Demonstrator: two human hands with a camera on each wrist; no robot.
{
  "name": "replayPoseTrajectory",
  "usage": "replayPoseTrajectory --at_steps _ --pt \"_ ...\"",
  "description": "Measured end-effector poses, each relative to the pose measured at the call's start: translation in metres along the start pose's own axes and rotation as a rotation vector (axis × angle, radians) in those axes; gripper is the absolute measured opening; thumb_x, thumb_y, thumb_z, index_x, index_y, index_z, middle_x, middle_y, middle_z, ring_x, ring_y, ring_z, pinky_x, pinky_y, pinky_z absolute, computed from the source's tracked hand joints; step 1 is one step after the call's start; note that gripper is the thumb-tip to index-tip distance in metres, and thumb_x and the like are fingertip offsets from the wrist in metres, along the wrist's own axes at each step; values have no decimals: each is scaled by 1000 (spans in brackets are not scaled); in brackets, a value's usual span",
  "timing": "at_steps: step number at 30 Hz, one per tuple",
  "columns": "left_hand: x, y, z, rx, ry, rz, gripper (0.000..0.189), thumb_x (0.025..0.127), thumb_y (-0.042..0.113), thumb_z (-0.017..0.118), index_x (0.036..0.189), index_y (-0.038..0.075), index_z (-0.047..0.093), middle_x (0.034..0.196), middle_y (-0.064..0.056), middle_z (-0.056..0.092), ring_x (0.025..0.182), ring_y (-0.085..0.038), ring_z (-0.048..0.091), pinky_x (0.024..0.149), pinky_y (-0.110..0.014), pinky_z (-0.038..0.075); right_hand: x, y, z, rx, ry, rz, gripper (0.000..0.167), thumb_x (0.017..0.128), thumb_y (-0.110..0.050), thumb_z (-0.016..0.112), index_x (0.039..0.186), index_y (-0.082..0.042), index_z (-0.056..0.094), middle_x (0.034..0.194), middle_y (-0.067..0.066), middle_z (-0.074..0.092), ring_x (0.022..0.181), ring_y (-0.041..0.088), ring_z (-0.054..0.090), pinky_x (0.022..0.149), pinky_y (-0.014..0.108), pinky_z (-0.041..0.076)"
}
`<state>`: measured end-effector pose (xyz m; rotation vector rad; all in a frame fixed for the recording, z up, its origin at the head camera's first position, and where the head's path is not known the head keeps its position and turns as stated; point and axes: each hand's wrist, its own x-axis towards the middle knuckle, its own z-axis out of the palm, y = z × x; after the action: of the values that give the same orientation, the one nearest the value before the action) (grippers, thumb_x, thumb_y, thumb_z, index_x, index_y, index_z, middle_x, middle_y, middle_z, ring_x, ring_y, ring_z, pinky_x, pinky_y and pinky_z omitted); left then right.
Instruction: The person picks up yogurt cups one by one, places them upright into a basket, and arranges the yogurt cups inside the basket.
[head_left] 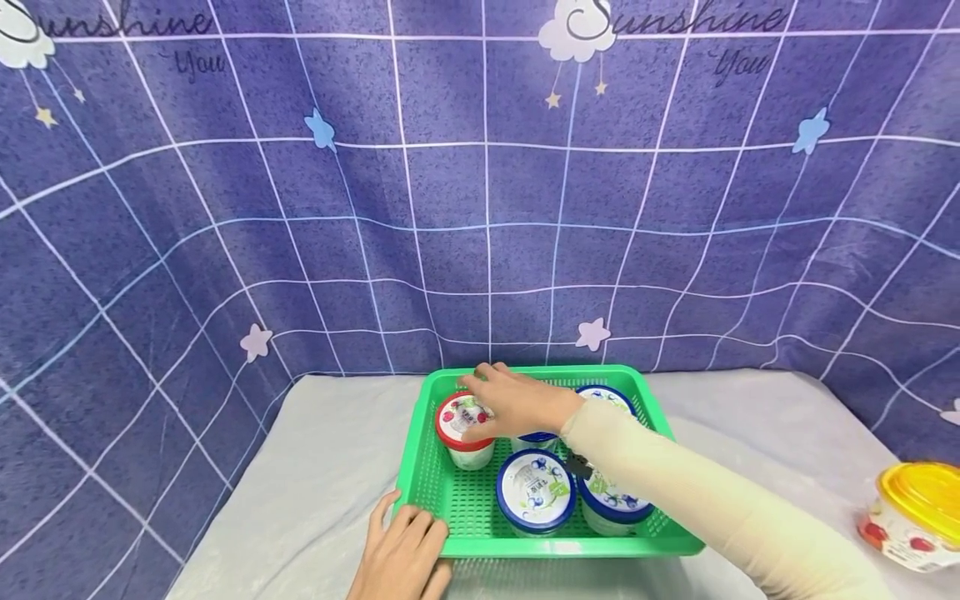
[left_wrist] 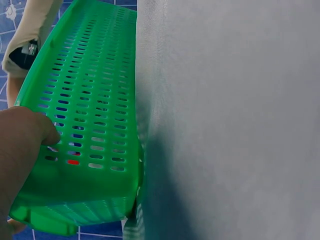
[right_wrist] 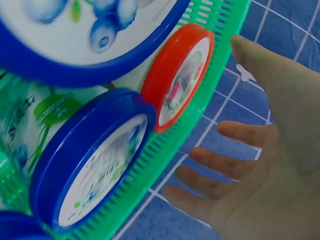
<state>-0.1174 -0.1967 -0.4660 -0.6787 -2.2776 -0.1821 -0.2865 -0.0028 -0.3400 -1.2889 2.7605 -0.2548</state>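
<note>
A green perforated plastic basket [head_left: 562, 547] stands on the covered table. My left hand [head_left: 405, 554] grips its front left corner, and the left wrist view shows the thumb [left_wrist: 45, 131] against the outer wall. Inside, at the back left, is a tub with a red lid [head_left: 453, 417]. Over that tub hovers my right hand [head_left: 521, 402], its fingers spread; in the right wrist view the hand [right_wrist: 240, 165] is apart from the red-lidded tub [right_wrist: 187, 75]. Several blue-lidded tubs [head_left: 536, 493] with blueberry pictures fill the middle and right. One of them is partly hidden under my right hand.
At the far right of the table sits a tub with a yellow lid [head_left: 918, 517], outside the basket. Light grey cloth [head_left: 330, 467] covers the table. A blue-purple curtain with a grid and stars [head_left: 480, 200] hangs close behind the basket.
</note>
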Motion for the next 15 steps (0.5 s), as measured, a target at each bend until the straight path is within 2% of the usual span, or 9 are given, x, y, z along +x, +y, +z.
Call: replayPoseTrajectory --at_steps 2,5,9,12,15 --pt "0 0 -1 -6 4 8 12 83 14 42 77 23 47 74 11 43 76 -12 43 96 -56 33 -7 2 -3 -8 17 -6 78 90 -56 64 152 -19 38 146 10 43 134 33 43 104 44 46" --pt "-1 -1 -1 -11 9 15 11 82 13 44 77 22 48 74 10 45 76 -13 44 95 -57 33 -18 6 -5 -13 30 3 79 89 -58 64 153 -19 37 149 11 41 136 34 41 106 46 44" --pt "-2 0 -3 -12 -17 1 12 85 15 42 79 23 49 74 10 44 77 -12 43 96 -56 33 -35 10 -9 -11 52 16 79 89 -58 64 152 -20 38 150 12 41 138 34 39 108 49 42" --pt "-2 0 -4 -15 -45 -13 13 87 15 40 79 23 48 75 10 44 77 -12 43 98 -56 32 -50 14 -12 -18 86 10 78 89 -58 64 151 -18 40 147 12 43 135 32 43 105 48 44" --pt "-3 1 -5 -13 -42 -13 14 88 15 39 79 23 48 75 10 42 77 -12 42 97 -56 33 -67 17 -15 -25 118 2 77 89 -58 63 150 -17 41 145 11 45 131 30 45 103 48 46"
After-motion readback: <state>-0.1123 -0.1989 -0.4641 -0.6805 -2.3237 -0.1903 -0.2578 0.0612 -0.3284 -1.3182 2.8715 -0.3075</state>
